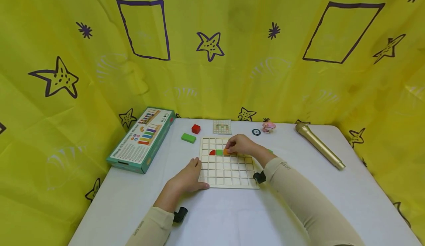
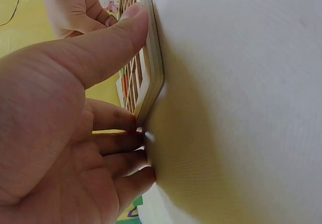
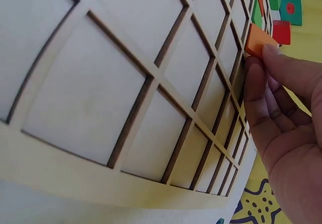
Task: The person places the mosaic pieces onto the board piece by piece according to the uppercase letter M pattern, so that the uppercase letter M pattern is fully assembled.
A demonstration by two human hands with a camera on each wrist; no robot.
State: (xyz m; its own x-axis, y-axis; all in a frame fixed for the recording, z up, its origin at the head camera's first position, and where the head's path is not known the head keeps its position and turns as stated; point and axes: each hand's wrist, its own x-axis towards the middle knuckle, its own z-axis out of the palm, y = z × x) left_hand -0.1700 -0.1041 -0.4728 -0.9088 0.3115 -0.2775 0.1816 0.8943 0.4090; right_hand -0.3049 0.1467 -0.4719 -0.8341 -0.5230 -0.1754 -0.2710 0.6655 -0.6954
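Note:
A wooden grid board (image 1: pixel 229 171) lies flat on the table between the hands. One row of it holds a red tile with a curved side (image 1: pixel 212 152) and a green square tile (image 1: pixel 219 152). Thumb and index finger of my right hand (image 1: pixel 242 144) pinch an orange tile (image 3: pixel 257 40), tilted at a cell beside the green one. Around the board's near left corner lies my left hand (image 1: pixel 187 176). Its extended thumb (image 2: pixel 108 43) rests on the near edge, and its fingertips touch the left side and the tabletop.
Behind the board stand a red block (image 1: pixel 196 129), a green block (image 1: pixel 188 138) and a pattern card (image 1: pixel 221 127). At left is a game box (image 1: pixel 142 139). A round disc (image 1: pixel 256 132), a pink figurine (image 1: pixel 269 127) and a gold microphone (image 1: pixel 320 146) lie to the right.

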